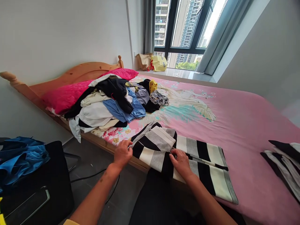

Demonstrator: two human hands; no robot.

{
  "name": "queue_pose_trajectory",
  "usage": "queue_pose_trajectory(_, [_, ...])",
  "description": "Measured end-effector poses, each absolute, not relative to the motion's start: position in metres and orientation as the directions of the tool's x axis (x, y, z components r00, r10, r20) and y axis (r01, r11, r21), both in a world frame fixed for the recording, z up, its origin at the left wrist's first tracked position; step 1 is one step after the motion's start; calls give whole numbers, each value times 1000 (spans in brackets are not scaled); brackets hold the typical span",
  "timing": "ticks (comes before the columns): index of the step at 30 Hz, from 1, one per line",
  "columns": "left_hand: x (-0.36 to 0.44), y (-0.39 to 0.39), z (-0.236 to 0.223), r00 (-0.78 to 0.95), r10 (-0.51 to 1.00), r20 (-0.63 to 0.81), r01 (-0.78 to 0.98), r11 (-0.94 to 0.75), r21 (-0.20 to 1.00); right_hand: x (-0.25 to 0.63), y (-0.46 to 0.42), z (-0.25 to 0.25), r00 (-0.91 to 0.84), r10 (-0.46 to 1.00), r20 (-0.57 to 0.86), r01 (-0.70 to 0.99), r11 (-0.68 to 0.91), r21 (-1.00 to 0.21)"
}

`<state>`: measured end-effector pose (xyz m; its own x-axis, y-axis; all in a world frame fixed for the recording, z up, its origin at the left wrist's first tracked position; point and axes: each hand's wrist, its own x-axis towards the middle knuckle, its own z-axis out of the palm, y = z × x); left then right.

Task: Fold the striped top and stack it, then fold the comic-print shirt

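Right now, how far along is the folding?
Looks done: folded black, white and grey fabric stack, far right. In hand: striped black and cream fabric, partly folded, left hand at one edge, right hand on top. Apparently remaining: loose multicoloured clothes heap by crimson pillows.

No words, brands or numbers were legible; small dark markings on a yellow bag (159,63) near the window (169,49) were too unclear to read.
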<state>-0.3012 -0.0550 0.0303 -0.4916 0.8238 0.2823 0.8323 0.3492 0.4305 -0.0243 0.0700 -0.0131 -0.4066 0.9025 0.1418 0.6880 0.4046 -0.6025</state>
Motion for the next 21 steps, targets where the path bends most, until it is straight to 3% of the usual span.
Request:
queue_pose_trajectory(1, [-291,-53,28,-368,848,383,901,223,372,-25,70,-13,-406,902,146,690,407,-598])
queue_pose_trajectory(3, [-274,-48,18,-158,883,443,964,41,263,-25,70,-13,-407,900,156,692,415,-591])
queue_pose_trajectory(7, [-258,-41,-9,-83,954,288,986,37,163,-22,71,-8,-438,884,162,644,435,-629])
queue_pose_trajectory(11, [-264,-31,-2,-195,963,188,942,130,309,-20,80,6,-408,888,210,533,418,-735])
queue_pose_trajectory(16, [-282,18,41,-396,909,130,745,235,625,-29,109,24,-344,900,269,486,416,-768])
queue_pose_trajectory(21, [-305,91,52,-460,888,-6,670,352,653,-36,143,18,-263,929,260,511,363,-779])
